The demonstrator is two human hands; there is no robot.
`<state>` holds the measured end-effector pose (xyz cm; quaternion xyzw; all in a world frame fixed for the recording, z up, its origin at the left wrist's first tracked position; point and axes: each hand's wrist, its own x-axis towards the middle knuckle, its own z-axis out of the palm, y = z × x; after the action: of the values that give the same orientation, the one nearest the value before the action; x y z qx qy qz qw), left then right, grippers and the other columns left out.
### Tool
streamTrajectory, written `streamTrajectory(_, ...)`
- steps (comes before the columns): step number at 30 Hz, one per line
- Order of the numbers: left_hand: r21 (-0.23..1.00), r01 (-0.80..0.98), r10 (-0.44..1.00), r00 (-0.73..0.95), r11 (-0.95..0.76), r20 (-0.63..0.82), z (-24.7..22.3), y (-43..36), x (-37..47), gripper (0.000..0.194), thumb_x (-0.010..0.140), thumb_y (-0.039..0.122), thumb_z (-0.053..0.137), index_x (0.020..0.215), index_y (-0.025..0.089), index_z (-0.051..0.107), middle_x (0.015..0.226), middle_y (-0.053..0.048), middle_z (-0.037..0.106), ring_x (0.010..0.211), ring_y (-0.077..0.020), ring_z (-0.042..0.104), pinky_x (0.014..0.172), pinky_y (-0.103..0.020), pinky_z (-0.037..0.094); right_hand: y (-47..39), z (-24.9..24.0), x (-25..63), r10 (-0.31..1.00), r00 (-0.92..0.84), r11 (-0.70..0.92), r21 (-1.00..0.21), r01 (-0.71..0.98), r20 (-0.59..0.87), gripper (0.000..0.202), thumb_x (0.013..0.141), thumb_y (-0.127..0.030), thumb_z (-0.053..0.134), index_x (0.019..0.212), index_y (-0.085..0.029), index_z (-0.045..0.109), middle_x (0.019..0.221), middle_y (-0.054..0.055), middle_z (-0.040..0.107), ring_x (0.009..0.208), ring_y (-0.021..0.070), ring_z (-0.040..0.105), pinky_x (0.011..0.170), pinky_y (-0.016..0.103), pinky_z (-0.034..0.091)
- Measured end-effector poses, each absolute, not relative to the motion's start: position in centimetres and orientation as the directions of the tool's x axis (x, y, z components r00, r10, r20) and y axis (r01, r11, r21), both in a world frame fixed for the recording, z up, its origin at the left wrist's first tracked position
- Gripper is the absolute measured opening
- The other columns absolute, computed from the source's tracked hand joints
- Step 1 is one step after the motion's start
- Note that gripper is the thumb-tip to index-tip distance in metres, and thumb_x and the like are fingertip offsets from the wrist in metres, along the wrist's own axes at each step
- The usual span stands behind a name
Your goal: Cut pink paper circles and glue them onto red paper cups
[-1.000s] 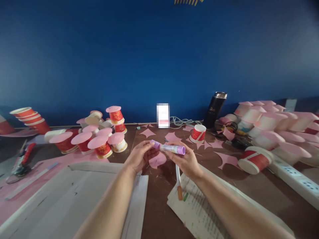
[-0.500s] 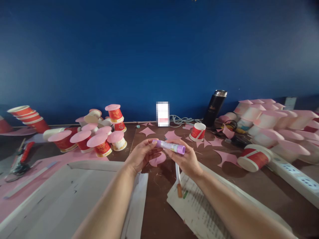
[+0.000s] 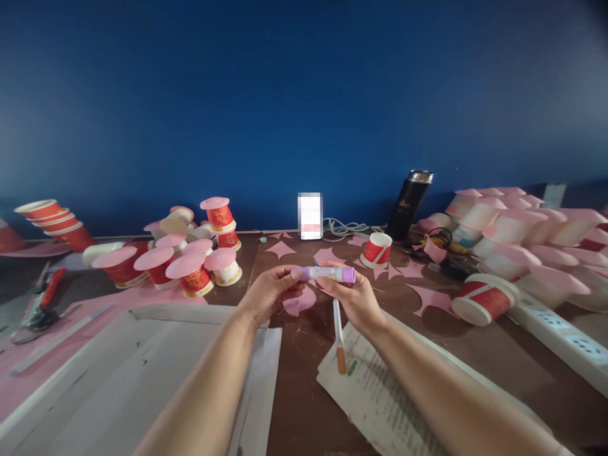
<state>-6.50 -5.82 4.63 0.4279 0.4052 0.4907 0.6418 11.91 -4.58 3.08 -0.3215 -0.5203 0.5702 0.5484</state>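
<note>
Between both hands, above the brown table [image 3: 297, 367], lies a purple glue stick [image 3: 327, 274], roughly level. My left hand [image 3: 268, 292] pinches its left end. The fingers of my right hand [image 3: 358, 301] wrap round its right part. Under the hands a curved pink paper piece [image 3: 300, 302] rests on the table. A brush-like tool [image 3: 339, 339] with a white handle and brown end lies below my right hand, partly on printed papers [image 3: 380, 386]. A red and white paper cup [image 3: 377, 251] stands beyond my right hand.
Cups topped with pink paper [image 3: 190, 272] crowd the left, more cups [image 3: 517, 228] the right. A black flask [image 3: 411, 202] leans by the wall near cables. A power strip [image 3: 560, 335], a tipped cup [image 3: 484, 299], pink scraps [image 3: 280, 249] and a white board [image 3: 142, 380] lie around.
The glue stick has turned to a more level position, its right end slightly higher. My left hand has shifted slightly right, and the fingers of my right hand have moved along the stick.
</note>
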Motion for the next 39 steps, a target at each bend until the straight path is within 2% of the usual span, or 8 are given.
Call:
streamTrajectory(7,0.971,-0.222,0.988,0.138,0.092,-0.062,4.8,-6.1,-6.2,0.039,0.072,0.037,0.073,0.103,0.014,0.07,0.087,-0.008,0.07,0.07,-0.0099,0.061,0.07,-0.023,0.048,-4.6,3.3,11.9,0.968,-0.193,0.082,-0.928,-0.364,0.161,0.044,0.066,-0.033,0.079,0.108,-0.023,0.067,0.089,0.001,0.071,0.081,0.0177,0.064,0.083,0.035,0.05)
streamTrajectory(14,0.983,-0.164,0.99,0.132,0.08,-0.059,4.7,-6.2,-6.1,0.039,0.073,0.04,0.072,0.102,0.014,0.071,0.084,-0.008,0.071,0.071,-0.0122,0.062,0.069,-0.025,0.051,-4.3,3.1,12.0,0.973,-0.171,0.088,-0.929,-0.361,0.158,0.034,0.065,-0.031,0.08,0.096,-0.023,0.071,0.079,-0.002,0.069,0.074,0.0145,0.061,0.079,0.032,0.048)
streamTrajectory(21,0.988,-0.138,0.989,0.141,0.064,-0.044,4.9,-6.3,-6.1,0.038,0.073,0.04,0.072,0.102,0.015,0.071,0.086,-0.008,0.071,0.071,-0.0118,0.063,0.07,-0.025,0.052,-4.4,3.3,12.3,0.966,-0.225,0.035,-0.929,-0.369,0.126,0.032,0.065,-0.03,0.08,0.096,-0.022,0.072,0.082,0.0,0.07,0.076,0.0156,0.061,0.078,0.033,0.047)
streamTrajectory(31,0.979,-0.193,0.995,0.093,0.058,-0.041,4.7,-6.4,-5.5,0.036,0.072,0.037,0.073,0.1,0.015,0.071,0.086,-0.007,0.071,0.071,-0.0126,0.064,0.077,-0.029,0.052,-4.6,3.8,12.1,0.967,-0.209,0.071,-0.94,-0.335,0.148,0.037,0.064,-0.035,0.08,0.098,-0.022,0.072,0.084,0.001,0.072,0.077,0.0179,0.064,0.077,0.035,0.05)
streamTrajectory(36,0.972,-0.226,0.994,0.099,0.06,-0.038,4.5,-6.4,-5.2,0.037,0.072,0.037,0.073,0.102,0.015,0.07,0.085,-0.007,0.071,0.071,-0.012,0.064,0.077,-0.028,0.051,-4.6,3.7,12.1,0.965,-0.188,0.109,-0.931,-0.347,0.183,0.035,0.065,-0.033,0.08,0.098,-0.023,0.072,0.085,0.0,0.072,0.077,0.0157,0.063,0.079,0.033,0.049)
streamTrajectory(39,0.983,-0.18,0.996,0.085,0.038,-0.023,4.5,-6.4,-5.2,0.039,0.072,0.04,0.072,0.101,0.014,0.07,0.085,-0.007,0.07,0.072,-0.013,0.064,0.076,-0.028,0.051,-4.4,3.5,12.0,0.968,-0.165,0.122,-0.932,-0.341,0.188,0.036,0.065,-0.033,0.079,0.098,-0.022,0.072,0.082,0.0,0.07,0.074,0.0139,0.062,0.077,0.031,0.048)
